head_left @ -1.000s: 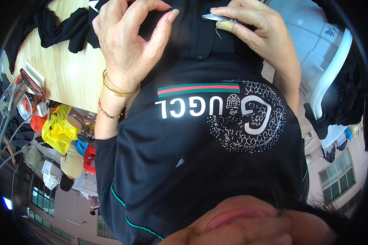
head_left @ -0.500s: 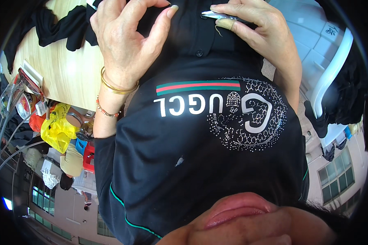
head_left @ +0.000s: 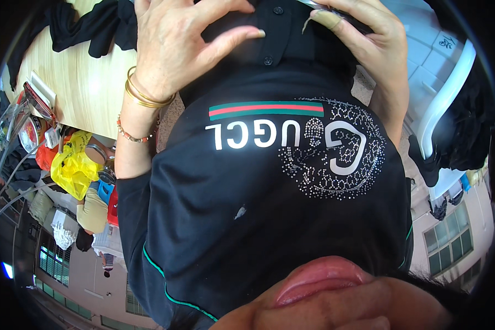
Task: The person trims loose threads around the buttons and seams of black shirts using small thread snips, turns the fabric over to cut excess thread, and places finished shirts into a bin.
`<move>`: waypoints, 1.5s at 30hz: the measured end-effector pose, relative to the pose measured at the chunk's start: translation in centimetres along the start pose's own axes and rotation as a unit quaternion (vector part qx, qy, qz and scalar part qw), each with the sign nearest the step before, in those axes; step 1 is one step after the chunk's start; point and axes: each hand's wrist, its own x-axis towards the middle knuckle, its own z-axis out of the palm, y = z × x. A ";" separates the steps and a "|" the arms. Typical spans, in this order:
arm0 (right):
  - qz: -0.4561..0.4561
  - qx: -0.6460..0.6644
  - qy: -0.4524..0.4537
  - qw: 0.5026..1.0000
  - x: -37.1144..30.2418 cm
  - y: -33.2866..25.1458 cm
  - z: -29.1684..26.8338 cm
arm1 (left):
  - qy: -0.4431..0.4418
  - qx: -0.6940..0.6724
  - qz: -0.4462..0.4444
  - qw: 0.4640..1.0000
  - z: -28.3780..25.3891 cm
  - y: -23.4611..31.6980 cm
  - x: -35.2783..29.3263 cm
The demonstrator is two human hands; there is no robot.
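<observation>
Near the placket's edge, right hand holds snips, clear of left hand.

Bright light whitens the wooden tabletop, while fisheye edges curve into black.

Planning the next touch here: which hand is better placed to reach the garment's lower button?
Probably the left hand: its fingertips are nearer the lower button and look free. The right hand is farther off, holding a shiny tool at the frame edge.
</observation>
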 end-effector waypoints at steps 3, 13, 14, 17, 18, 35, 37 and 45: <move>0.004 0.017 -0.029 0.999 -0.4 -0.7 -0.6 | 0.011 -0.021 0.037 0.999 0.5 0.2 0.6; -0.019 -0.066 -0.135 0.989 -1.0 -2.2 -0.6 | 0.073 -0.004 0.041 0.997 1.7 0.2 1.5; -0.029 -0.082 -0.132 0.987 -1.0 -2.2 -0.5 | 0.074 -0.002 0.041 0.996 1.7 0.2 1.5; -0.047 -0.107 -0.138 0.984 -1.0 -2.2 -0.2 | 0.069 0.006 0.034 0.997 1.7 0.3 1.5; -0.047 -0.105 -0.139 0.984 -0.9 -2.2 0.0 | 0.063 0.012 0.027 0.998 1.7 0.4 1.5; -0.129 -0.184 -0.097 0.970 -1.2 -1.6 2.0 | 0.074 0.007 0.016 0.997 2.0 0.6 1.3; -0.130 -0.192 -0.087 0.969 -1.3 -1.6 2.2 | 0.063 0.004 0.004 0.998 1.9 0.7 1.5; -0.163 -0.087 -0.055 0.981 -0.9 -0.6 2.0 | 0.123 0.000 0.028 0.992 2.3 0.4 0.8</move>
